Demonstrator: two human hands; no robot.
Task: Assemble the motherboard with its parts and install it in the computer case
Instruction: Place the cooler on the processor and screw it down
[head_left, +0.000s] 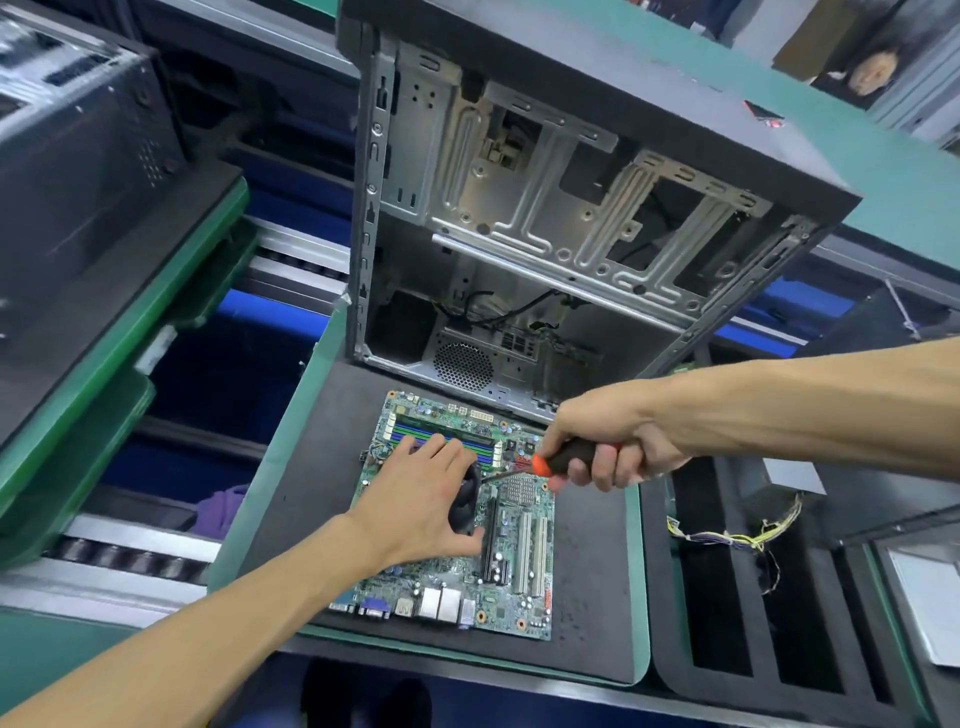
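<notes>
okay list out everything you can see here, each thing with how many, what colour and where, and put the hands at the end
motherboard: one, green, flat on the black foam mat, nearest the camera
foam mat: one, black on a green tray, centre
cooler fan: one, black, on the motherboard under the left hand
screwdriver: one, black and orange handle, tip pointing at the fan
computer case: one, black shell with grey metal inside, open, behind the motherboard
second case: one, black, far left
foam tray: one, black, right, holding a bundle of coloured wires
left hand: one, fingers spread over the fan
right hand: one, grips the screwdriver
</notes>
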